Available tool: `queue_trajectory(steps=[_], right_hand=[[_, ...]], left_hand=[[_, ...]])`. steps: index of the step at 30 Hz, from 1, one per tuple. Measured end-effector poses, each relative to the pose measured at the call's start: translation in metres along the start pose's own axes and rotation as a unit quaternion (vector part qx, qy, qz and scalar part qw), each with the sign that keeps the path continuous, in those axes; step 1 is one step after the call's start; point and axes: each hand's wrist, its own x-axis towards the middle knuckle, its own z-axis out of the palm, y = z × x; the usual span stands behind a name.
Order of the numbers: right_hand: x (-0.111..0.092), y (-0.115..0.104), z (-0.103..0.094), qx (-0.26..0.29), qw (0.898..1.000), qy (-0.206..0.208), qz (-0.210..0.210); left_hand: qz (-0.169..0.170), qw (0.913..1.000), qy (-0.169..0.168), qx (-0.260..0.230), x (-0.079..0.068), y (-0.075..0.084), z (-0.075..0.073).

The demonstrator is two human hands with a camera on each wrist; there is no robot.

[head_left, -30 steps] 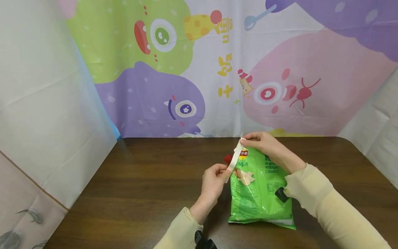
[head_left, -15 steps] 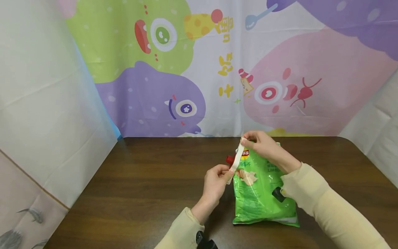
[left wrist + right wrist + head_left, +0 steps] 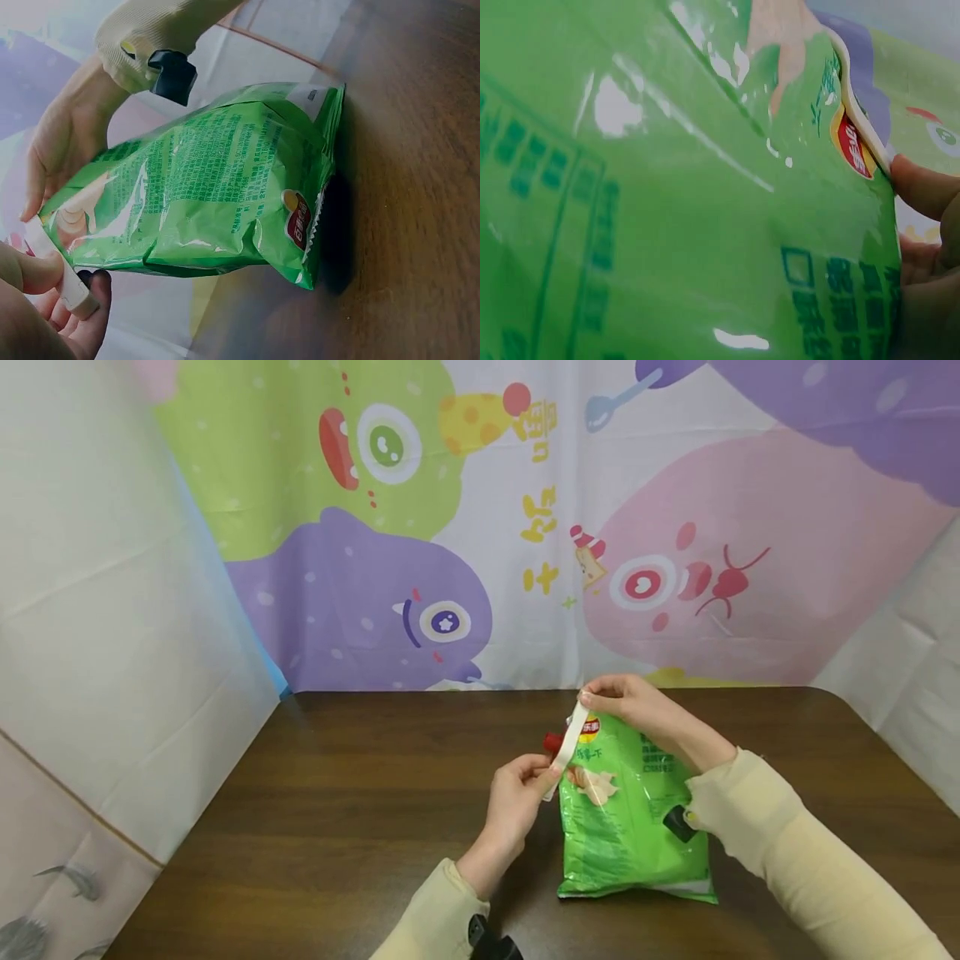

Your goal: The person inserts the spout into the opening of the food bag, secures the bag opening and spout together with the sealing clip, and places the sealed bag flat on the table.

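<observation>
A green potato chip bag (image 3: pixel 630 835) hangs with its lower end at the brown table, a white sealing clip (image 3: pixel 573 735) running along its upper left edge. My left hand (image 3: pixel 512 806) pinches the clip's lower end between thumb and fingers. At the upper end, the thumb and fingers of my right hand (image 3: pixel 637 706) pinch the clip and the bag's corner. Behind the strip a small red piece (image 3: pixel 552 742) shows, mostly hidden. In the left wrist view, the clip (image 3: pixel 64 274) lies across the bag's end. The bag (image 3: pixel 682 210) fills most of the right wrist view.
The brown wooden table (image 3: pixel 337 810) extends around the bag. A cartoon-printed curtain (image 3: pixel 540 527) hangs at its back edge, with pale cloth walls (image 3: pixel 112 568) on the sides. Black wrist cameras (image 3: pixel 678 823) are worn at both sleeves.
Half a second ago the bag and hands shifted slightly right, then came back left. The bag's lower end is now a little right of where it was one second ago. Both grips stay the same.
</observation>
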Motion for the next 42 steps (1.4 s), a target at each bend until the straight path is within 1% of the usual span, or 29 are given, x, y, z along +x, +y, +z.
queue_trajectory(steps=[3, 9, 14, 18, 24, 26, 28, 33, 35, 40, 42], right_hand=[[-0.002, -0.002, -0.003, -0.013, 1.000, 0.006, -0.004], [-0.006, 0.002, -0.013, -0.042, 0.998, 0.043, -0.032], [-0.012, 0.013, -0.018, -0.084, 0.994, 0.069, -0.031], [-0.019, 0.020, -0.019, -0.108, 0.990, 0.089, -0.020], [-0.030, 0.030, -0.020, -0.125, 0.987, 0.096, -0.011], [-0.034, 0.033, -0.019, -0.112, 0.989, 0.093, -0.010], [-0.037, 0.038, -0.018, -0.094, 0.992, 0.089, -0.001], [-0.045, 0.050, -0.008, -0.034, 0.995, 0.077, 0.050], [-0.047, 0.054, -0.002, 0.005, 0.996, 0.070, 0.062], [-0.051, 0.063, 0.009, 0.090, 0.993, 0.047, 0.057], [-0.052, 0.065, 0.011, 0.108, 0.992, 0.039, 0.050]], left_hand=[[-0.008, 1.0000, -0.005, -0.002, 0.001, 0.000, -0.001], [-0.018, 0.9997, -0.004, -0.017, 0.005, -0.002, -0.004], [-0.028, 0.9994, -0.004, -0.019, 0.007, -0.004, -0.008], [-0.034, 0.9988, -0.008, -0.033, 0.007, -0.004, -0.013], [-0.035, 0.9979, -0.009, -0.054, 0.008, -0.003, -0.020], [-0.034, 0.9980, -0.005, -0.053, 0.009, -0.003, -0.022], [-0.033, 0.9979, -0.002, -0.056, 0.010, -0.004, -0.024], [-0.039, 0.9979, 0.002, -0.052, 0.012, -0.007, -0.028], [-0.042, 0.9979, 0.002, -0.050, 0.012, -0.009, -0.029], [-0.045, 0.9979, 0.022, -0.042, 0.013, -0.011, -0.031], [-0.046, 0.9976, 0.031, -0.042, 0.014, -0.012, -0.032]])
